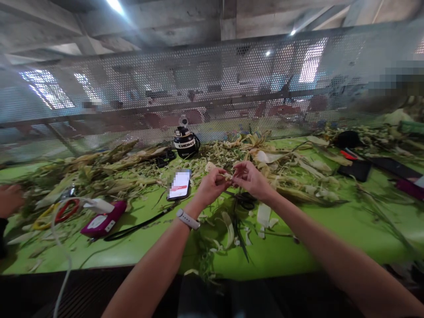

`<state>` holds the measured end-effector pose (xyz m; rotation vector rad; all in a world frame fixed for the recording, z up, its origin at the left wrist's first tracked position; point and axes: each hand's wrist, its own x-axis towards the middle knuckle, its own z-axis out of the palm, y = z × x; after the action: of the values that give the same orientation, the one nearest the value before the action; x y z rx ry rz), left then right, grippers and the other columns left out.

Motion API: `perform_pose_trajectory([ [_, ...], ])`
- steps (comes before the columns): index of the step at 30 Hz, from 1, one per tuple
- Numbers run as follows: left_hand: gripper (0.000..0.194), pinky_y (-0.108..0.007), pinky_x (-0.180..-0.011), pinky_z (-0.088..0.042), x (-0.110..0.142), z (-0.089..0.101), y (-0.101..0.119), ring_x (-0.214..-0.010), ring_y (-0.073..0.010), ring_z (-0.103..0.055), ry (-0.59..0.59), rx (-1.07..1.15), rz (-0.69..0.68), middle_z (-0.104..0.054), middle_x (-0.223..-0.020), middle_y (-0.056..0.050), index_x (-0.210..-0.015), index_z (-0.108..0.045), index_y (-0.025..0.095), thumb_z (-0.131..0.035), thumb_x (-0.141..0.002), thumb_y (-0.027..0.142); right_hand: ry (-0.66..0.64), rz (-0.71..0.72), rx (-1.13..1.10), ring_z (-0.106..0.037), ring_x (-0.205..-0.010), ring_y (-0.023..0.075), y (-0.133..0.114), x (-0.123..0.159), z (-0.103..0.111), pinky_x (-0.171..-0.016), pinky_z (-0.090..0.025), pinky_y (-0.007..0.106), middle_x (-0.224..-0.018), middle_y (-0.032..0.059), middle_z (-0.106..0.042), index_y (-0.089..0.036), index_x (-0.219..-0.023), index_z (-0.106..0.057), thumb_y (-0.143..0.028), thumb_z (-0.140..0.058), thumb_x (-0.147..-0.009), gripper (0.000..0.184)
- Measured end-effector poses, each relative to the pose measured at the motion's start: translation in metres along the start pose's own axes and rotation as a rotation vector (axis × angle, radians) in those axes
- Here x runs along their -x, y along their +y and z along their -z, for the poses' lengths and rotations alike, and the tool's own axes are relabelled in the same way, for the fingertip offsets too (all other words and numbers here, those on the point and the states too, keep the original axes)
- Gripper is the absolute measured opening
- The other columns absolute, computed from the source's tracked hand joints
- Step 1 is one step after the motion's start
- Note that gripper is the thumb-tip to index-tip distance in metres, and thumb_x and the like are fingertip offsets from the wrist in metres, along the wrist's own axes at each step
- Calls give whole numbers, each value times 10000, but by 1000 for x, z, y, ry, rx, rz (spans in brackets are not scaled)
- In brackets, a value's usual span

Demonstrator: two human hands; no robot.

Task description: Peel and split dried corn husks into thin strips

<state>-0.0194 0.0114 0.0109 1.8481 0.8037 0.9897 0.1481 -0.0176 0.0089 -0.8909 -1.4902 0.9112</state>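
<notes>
My left hand [213,183] is closed in a pinch, a light-coloured band around its wrist. Facing it, my right hand [251,179] also has its fingertips pinched together. Between the two sets of fingertips is a small pale plant piece [229,176], too small to make out well. A creamy lump [210,167] shows just behind my left fingers; whether it is attached to the piece I cannot tell. Black-handled scissors [245,201] lie just below my hands, partly covered. Pale husk scraps [228,227] are strewn on the green table [145,245] nearer to me.
A lit phone [179,185] lies left of my hands, with a dark bottle [186,142] behind. A magenta power device [104,219] has a white cable. Dry husks [99,165] and shreds heap along the mesh screen [205,84]. Another person's hand [10,199] is at far left.
</notes>
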Motion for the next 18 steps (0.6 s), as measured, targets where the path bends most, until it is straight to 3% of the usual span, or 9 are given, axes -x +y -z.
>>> perform_pose_trajectory([
  [4, 580, -218, -532, -399, 1, -1, -2, -549, -118, -547, -8, -8, -14, -556, -585, 46, -1192, -442, 146, -680, -707, 357, 24, -9, -6, -574, -564, 78, 2, -1, -1, -561, -527, 252, -932, 15, -559, -217, -968, -427, -279, -672, -671, 390],
  [6, 590, -235, -555, -425, 1, -2, -3, -586, -141, -584, -8, -17, -15, -598, -618, 21, -1216, -434, 140, -673, -713, 335, 13, -37, 5, -569, -548, 75, 1, -1, 0, -543, -524, 249, -947, 20, -570, -214, -963, -448, -271, -663, -667, 370],
  [9, 568, -279, -623, -462, 2, -2, -4, -687, -195, -643, -17, -78, 4, -685, -751, -63, -1208, -459, 127, -661, -723, 342, -43, -125, 48, -593, -567, 106, -2, 1, 2, -551, -523, 264, -860, 18, -608, -194, -935, -501, -232, -629, -681, 287],
  [12, 724, -292, -663, -456, 4, -2, -3, -713, -212, -657, -5, -218, -19, -714, -780, -69, -1330, -359, 119, -681, -709, 309, -97, -218, 158, -611, -591, 142, -1, 3, 2, -563, -511, 276, -691, -1, -605, -173, -882, -535, -221, -602, -708, 192],
  [15, 758, -298, -705, -452, 5, -4, -4, -745, -214, -661, -13, -287, -42, -726, -796, -55, -1363, -324, 134, -677, -702, 251, -55, -93, 385, -572, -579, 125, 2, 5, 0, -556, -473, 258, -686, -8, -580, -173, -787, -547, -228, -620, -708, 121],
  [18, 704, -308, -707, -460, 4, -6, -6, -750, -216, -659, -6, -271, -18, -725, -811, -63, -1317, -388, 144, -683, -687, 254, 10, 58, 545, -525, -592, 108, 2, 5, -2, -592, -450, 261, -744, 3, -567, -173, -721, -578, -199, -621, -701, 54],
])
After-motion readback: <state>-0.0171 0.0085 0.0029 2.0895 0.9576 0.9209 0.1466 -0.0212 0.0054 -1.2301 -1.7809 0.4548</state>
